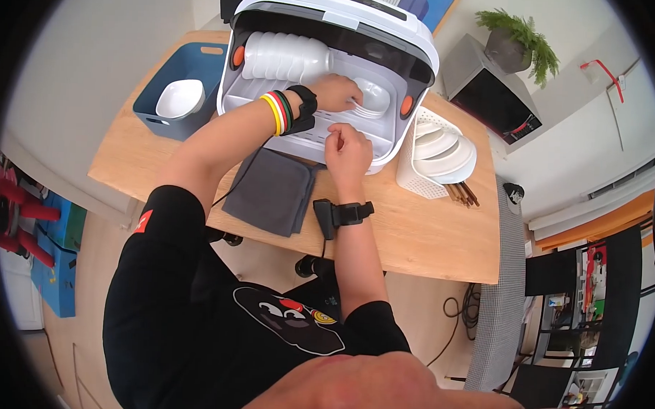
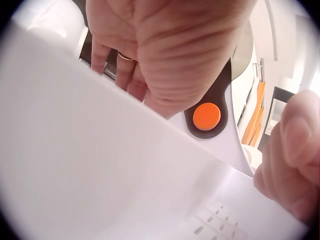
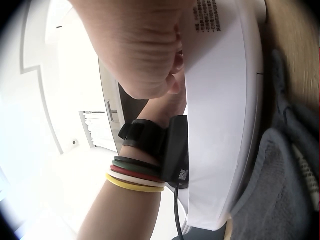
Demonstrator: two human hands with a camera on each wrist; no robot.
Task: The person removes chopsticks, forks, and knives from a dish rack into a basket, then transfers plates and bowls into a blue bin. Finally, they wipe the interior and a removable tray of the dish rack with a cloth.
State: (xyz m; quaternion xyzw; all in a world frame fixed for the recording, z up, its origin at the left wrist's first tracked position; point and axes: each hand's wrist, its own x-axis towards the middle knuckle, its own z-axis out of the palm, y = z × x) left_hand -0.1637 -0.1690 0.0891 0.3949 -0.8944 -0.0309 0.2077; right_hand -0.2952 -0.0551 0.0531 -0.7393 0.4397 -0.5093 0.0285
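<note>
Bowls (image 1: 375,96) beside the left grip (image 1: 336,94)

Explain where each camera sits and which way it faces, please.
Head: worn on the head, looking forward and down at the open white appliance; shows both arms, left hand, right hand and black shirt.
Left wrist: looks along the left hand past a white wall; the right hand shows at the edge.
Right wrist: looks past the right hand along the appliance's side; the left forearm shows.
Head and left wrist share the orange disc.
</note>
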